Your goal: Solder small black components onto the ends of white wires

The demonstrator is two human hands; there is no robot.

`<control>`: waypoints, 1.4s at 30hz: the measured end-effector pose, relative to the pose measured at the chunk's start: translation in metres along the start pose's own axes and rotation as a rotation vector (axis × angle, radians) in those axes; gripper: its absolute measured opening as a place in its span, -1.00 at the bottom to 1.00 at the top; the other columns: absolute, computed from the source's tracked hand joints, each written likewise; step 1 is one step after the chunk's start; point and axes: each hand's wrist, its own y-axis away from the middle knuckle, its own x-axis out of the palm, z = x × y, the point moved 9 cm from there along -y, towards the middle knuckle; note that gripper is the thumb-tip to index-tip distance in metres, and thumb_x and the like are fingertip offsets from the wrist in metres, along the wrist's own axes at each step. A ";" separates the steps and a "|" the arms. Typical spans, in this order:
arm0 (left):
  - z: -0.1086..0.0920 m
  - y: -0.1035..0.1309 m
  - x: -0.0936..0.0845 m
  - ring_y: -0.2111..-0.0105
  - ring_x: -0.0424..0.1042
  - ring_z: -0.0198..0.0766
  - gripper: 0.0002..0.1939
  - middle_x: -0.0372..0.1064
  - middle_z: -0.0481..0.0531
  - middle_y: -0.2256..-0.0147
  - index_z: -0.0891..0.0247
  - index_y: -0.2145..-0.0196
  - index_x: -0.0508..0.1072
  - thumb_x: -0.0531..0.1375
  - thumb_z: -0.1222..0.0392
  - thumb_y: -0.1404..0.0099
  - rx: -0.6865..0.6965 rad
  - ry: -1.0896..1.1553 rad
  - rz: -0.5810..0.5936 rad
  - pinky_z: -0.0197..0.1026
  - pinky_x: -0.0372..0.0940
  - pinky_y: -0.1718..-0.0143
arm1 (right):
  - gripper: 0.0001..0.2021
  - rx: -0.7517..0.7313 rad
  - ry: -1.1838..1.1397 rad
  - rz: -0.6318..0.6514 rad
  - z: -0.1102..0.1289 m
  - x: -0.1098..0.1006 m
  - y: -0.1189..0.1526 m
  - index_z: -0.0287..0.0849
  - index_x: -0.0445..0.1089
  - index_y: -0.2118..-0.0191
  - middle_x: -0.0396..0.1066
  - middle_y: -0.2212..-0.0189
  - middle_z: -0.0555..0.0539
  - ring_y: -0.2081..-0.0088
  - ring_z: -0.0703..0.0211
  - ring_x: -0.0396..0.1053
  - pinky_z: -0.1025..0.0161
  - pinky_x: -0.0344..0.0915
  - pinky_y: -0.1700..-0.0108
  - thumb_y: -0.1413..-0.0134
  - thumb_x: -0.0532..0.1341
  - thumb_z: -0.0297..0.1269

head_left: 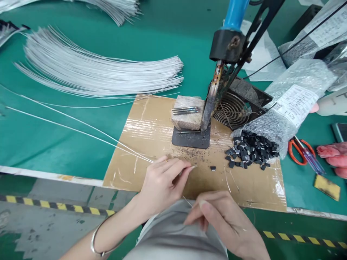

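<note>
My left hand (pixel 165 177) is closed over the brown cardboard, pinching the end of a thin white wire (pixel 94 129); a short tip sticks out past the fingertips. The wires trail from this hand to the left. Nearer my body, my right hand (pixel 217 216) has its fingers curled, with a fine thin strand (pixel 187 200) beside its fingertips; its grip is partly hidden. A small black connector (pixel 213 168) lies alone on the cardboard. Above it stands a soldering iron (pixel 213 94) in a holder, its tip by a block (pixel 188 112) with metal pieces on top.
A large bundle of white wires (pixel 105 74) lies at the back left. Right of the iron are a black fan (pixel 233 108), a pile of black connectors (pixel 252 150) and a plastic bag (pixel 295 97). Orange-handled scissors (pixel 300 151) and a yellow sponge (pixel 327 187) lie farther right.
</note>
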 end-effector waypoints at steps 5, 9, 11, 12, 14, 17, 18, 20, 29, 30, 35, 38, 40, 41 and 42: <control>0.005 0.006 -0.002 0.37 0.48 -0.29 -0.91 0.52 0.09 0.27 0.25 0.25 0.52 0.21 0.37 -0.40 -0.062 -0.044 -0.087 -0.24 0.39 0.34 | -0.42 -0.098 -0.203 -0.184 0.007 -0.019 -0.004 -0.04 0.66 0.27 0.49 0.46 -0.09 0.46 0.15 0.42 0.18 0.34 0.35 -0.43 -0.08 0.06; 0.008 0.010 0.000 0.28 0.43 -0.19 -0.89 0.47 0.20 0.15 0.26 0.26 0.55 0.24 0.40 -0.36 -0.084 -0.108 -0.151 -0.09 0.40 0.24 | -0.36 0.019 -0.256 -0.419 0.000 -0.045 0.012 -0.07 0.66 0.42 0.50 0.49 -0.18 0.49 0.08 0.42 0.15 0.34 0.43 -0.36 -0.04 0.16; 0.010 0.010 0.002 0.21 0.41 -0.10 -0.89 0.47 0.20 0.17 0.27 0.27 0.56 0.25 0.41 -0.34 -0.099 -0.130 -0.148 -0.01 0.39 0.18 | -0.35 0.065 -0.257 -0.552 -0.007 -0.061 0.023 -0.07 0.67 0.46 0.48 0.52 -0.24 0.52 0.03 0.41 0.10 0.33 0.47 -0.32 -0.03 0.18; 0.010 0.011 0.002 0.19 0.41 -0.08 -0.91 0.48 0.21 0.16 0.27 0.25 0.56 0.27 0.39 -0.34 -0.106 -0.129 -0.146 0.01 0.38 0.16 | -0.35 0.077 -0.254 -0.605 -0.011 -0.068 0.028 -0.07 0.66 0.48 0.47 0.54 -0.25 0.53 0.00 0.40 0.07 0.33 0.48 -0.31 -0.03 0.19; 0.012 0.010 0.000 0.16 0.41 -0.06 -0.89 0.49 0.22 0.12 0.28 0.16 0.55 0.29 0.32 -0.34 -0.110 -0.089 -0.138 0.04 0.37 0.13 | -0.33 0.075 -0.239 -0.656 -0.024 -0.080 0.035 -0.07 0.67 0.47 0.45 0.58 -0.25 0.55 -0.03 0.39 0.05 0.36 0.50 -0.29 -0.04 0.23; 0.023 0.002 -0.015 0.14 0.44 -0.08 -0.83 0.49 0.18 0.10 0.25 0.08 0.53 0.28 0.25 -0.36 -0.122 -0.048 -0.138 0.03 0.36 0.09 | -0.29 -0.025 -0.196 -0.576 -0.043 -0.093 0.036 -0.10 0.68 0.39 0.48 0.58 -0.23 0.56 -0.02 0.43 0.10 0.44 0.53 -0.29 -0.07 0.26; 0.032 -0.003 -0.026 0.15 0.45 -0.09 -0.86 0.49 0.16 0.13 0.24 0.11 0.53 0.25 0.25 -0.38 -0.135 -0.075 -0.161 0.01 0.35 0.09 | -0.30 -0.090 -0.181 -0.508 -0.045 -0.094 0.034 -0.11 0.69 0.36 0.49 0.57 -0.24 0.57 -0.01 0.45 0.11 0.45 0.55 -0.30 -0.07 0.24; 0.057 -0.018 -0.052 0.14 0.45 -0.05 -0.89 0.49 0.14 0.18 0.23 0.19 0.55 0.21 0.22 -0.41 -0.175 -0.209 -0.219 0.03 0.33 0.07 | -0.30 -0.156 -0.158 -0.480 -0.052 -0.099 0.035 -0.13 0.69 0.32 0.51 0.55 -0.24 0.56 0.00 0.48 0.13 0.48 0.54 -0.34 -0.09 0.19; 0.191 -0.102 -0.080 0.18 0.39 -0.04 -0.90 0.35 0.09 0.29 0.29 0.32 0.59 0.32 0.20 -0.26 -0.313 -0.324 -0.102 0.01 0.32 0.06 | -0.41 -0.201 -0.167 -0.555 -0.044 -0.099 0.033 -0.19 0.67 0.28 0.53 0.53 -0.23 0.50 0.04 0.51 0.18 0.52 0.46 -0.40 -0.02 0.07; 0.195 -0.107 -0.076 0.19 0.38 -0.06 -0.92 0.34 0.08 0.30 0.28 0.35 0.58 0.31 0.22 -0.25 -0.300 -0.307 -0.087 -0.01 0.32 0.07 | -0.41 -0.203 -0.175 -0.550 -0.044 -0.099 0.033 -0.21 0.67 0.28 0.54 0.52 -0.23 0.49 0.04 0.51 0.19 0.52 0.46 -0.40 0.00 0.08; 0.194 -0.115 -0.070 0.13 0.37 -0.04 -0.91 0.38 0.09 0.26 0.27 0.41 0.52 0.27 0.27 -0.27 -0.226 -0.239 -0.091 0.04 0.28 -0.03 | -0.43 -0.209 -0.220 -0.530 -0.045 -0.100 0.031 -0.22 0.68 0.27 0.55 0.51 -0.24 0.50 0.06 0.51 0.21 0.51 0.47 -0.39 0.03 0.08; 0.186 -0.113 -0.081 0.11 0.39 -0.05 -0.92 0.42 0.12 0.21 0.25 0.39 0.45 0.24 0.29 -0.30 -0.196 -0.190 -0.136 0.02 0.28 -0.04 | -0.44 -0.194 -0.247 -0.551 -0.044 -0.099 0.030 -0.21 0.68 0.28 0.56 0.51 -0.25 0.49 0.06 0.51 0.23 0.49 0.49 -0.38 0.04 0.07; 0.180 -0.110 -0.090 0.12 0.42 -0.10 -0.92 0.44 0.12 0.19 0.23 0.36 0.41 0.20 0.30 -0.32 -0.187 -0.150 -0.177 -0.03 0.30 0.00 | -0.44 -0.181 -0.259 -0.556 -0.044 -0.099 0.030 -0.21 0.68 0.28 0.56 0.50 -0.26 0.49 0.06 0.51 0.23 0.49 0.49 -0.38 0.05 0.08; 0.176 -0.109 -0.095 0.16 0.44 -0.13 -0.93 0.46 0.10 0.22 0.22 0.34 0.39 0.18 0.31 -0.34 -0.187 -0.126 -0.192 -0.06 0.32 0.05 | -0.44 -0.177 -0.260 -0.556 -0.044 -0.098 0.030 -0.21 0.68 0.29 0.56 0.50 -0.26 0.49 0.06 0.51 0.23 0.49 0.49 -0.37 0.05 0.09; 0.173 -0.107 -0.098 0.22 0.46 -0.17 -0.93 0.47 0.07 0.27 0.21 0.32 0.37 0.16 0.31 -0.35 -0.191 -0.101 -0.201 -0.10 0.33 0.12 | -0.44 -0.172 -0.258 -0.556 -0.045 -0.099 0.030 -0.21 0.68 0.29 0.56 0.50 -0.26 0.49 0.05 0.51 0.22 0.49 0.49 -0.36 0.06 0.10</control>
